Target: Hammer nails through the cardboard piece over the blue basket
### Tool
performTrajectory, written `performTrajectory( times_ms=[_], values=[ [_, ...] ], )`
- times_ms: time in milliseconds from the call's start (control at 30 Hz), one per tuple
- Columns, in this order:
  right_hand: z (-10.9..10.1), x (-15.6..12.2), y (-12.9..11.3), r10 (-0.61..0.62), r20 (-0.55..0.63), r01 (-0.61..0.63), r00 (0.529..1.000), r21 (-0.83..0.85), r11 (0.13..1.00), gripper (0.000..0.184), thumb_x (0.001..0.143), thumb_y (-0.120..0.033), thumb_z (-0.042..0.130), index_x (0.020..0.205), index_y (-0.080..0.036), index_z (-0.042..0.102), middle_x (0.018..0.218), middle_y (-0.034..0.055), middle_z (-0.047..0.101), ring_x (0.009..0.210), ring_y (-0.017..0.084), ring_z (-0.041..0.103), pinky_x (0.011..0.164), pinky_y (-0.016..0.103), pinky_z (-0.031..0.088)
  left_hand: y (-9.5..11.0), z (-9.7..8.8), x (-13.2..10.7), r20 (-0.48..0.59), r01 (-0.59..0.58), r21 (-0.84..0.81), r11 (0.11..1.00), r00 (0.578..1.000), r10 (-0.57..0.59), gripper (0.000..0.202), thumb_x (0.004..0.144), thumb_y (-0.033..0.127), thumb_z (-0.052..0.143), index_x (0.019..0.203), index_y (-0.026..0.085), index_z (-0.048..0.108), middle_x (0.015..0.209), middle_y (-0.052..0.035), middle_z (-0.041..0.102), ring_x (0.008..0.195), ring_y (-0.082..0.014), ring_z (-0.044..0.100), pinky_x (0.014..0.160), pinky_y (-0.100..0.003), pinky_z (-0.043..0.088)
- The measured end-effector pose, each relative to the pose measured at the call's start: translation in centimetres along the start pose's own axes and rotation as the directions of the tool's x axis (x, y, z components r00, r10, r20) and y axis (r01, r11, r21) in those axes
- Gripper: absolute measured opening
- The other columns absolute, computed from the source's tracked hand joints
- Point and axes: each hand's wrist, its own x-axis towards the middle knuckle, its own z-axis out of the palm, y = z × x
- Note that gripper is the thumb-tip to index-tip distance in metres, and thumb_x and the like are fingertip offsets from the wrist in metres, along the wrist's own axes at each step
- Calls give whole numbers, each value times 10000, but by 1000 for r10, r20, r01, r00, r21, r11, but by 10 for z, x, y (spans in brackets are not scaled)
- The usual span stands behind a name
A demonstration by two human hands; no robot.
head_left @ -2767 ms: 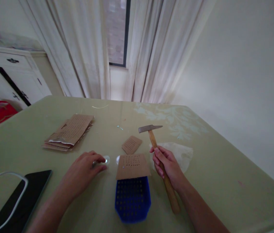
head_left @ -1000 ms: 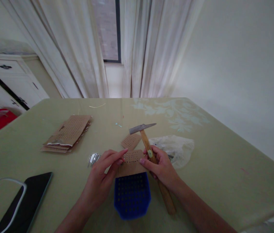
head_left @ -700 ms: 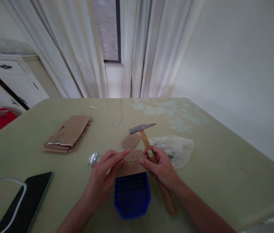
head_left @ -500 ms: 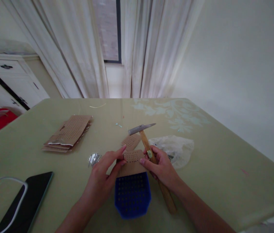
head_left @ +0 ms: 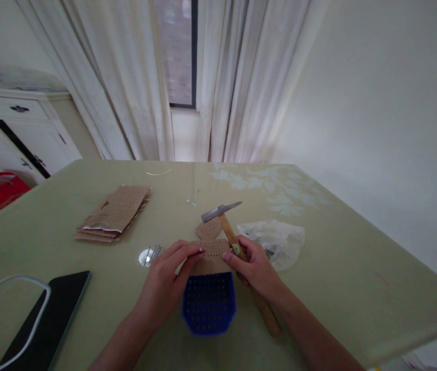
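Observation:
My right hand (head_left: 255, 265) is wrapped round the wooden handle of a hammer (head_left: 229, 229), its metal head pointing away from me. The thumb of that hand also presses on the right edge of a perforated cardboard piece (head_left: 214, 264). Over the left part of the cardboard, my left hand (head_left: 175, 265) is closed in a pinch, with a small shiny nail head (head_left: 201, 250) showing at its fingertips. The cardboard lies across the far end of a blue perforated basket (head_left: 208, 309). A smaller perforated cardboard piece (head_left: 208, 229) rests just beyond it.
Several nails (head_left: 155, 253) lie on a shiny round piece left of my left hand. A stack of perforated cardboard (head_left: 116, 214) lies farther left. A black tablet (head_left: 48, 319) with a white cable (head_left: 38, 322) is at the near left. A clear plastic bag (head_left: 286, 239) sits right of the hammer.
My left fingers have shifted slightly over the cardboard, and a shiny nail head now shows at their tips. The view has moved a little; the right hand keeps its hold.

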Motion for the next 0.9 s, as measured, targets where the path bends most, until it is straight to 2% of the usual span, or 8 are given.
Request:
performTrajectory(
  times_ms=[367,833,900],
  values=[
    [2,1,2,6,-11,-6,1000,10,1000,395,901,-555,812,983,-214,632,600,-102,503,371,56,393,329,173,293,1,-3,6,4,67,-73,995,998,-67,135,1007,239,683,1004,248,817,946,-42,841,854,-207,789,770,-289,612],
    [3,1,2,-2,-10,2,1000,4,1000,414,915,-592,776,985,-219,610,588,-108,483,373,63,397,341,182,297,0,-4,5,17,80,-64,995,997,-79,141,1008,233,686,1011,251,826,964,-48,840,874,-207,785,792,-287,612],
    [3,3,4,-7,-27,7,1000,-13,1000,421,952,-626,717,978,-220,605,585,-105,475,367,70,408,341,188,291,0,-4,5,15,66,-54,996,998,-65,142,1008,233,686,1008,253,827,954,-44,841,863,-203,787,780,-279,611]
  ],
)
